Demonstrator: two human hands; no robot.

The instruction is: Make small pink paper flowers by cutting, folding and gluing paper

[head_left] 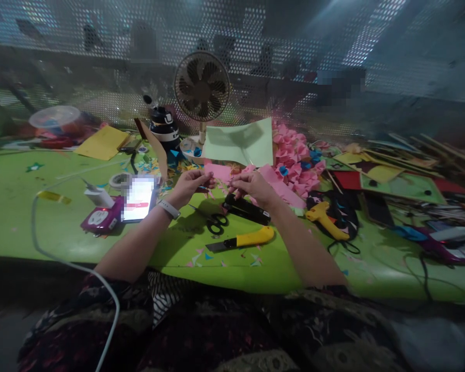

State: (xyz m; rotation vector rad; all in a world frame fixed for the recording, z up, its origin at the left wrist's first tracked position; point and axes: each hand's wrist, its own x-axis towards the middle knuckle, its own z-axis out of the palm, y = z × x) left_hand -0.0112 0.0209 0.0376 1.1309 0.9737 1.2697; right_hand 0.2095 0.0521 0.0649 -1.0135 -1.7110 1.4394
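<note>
Both grips, left hand and right hand, appear clamped on a small pink paper piece between them, above the green table. Step in hand, as judged: working the paper; the next move calls for a steady pinch. Far left: clear tub, contents too blurred to identify.

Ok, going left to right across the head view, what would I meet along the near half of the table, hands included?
Purple socket block → lit phone → left hand → pink paper → right hand → yellow glue gun → dark phone.
</note>
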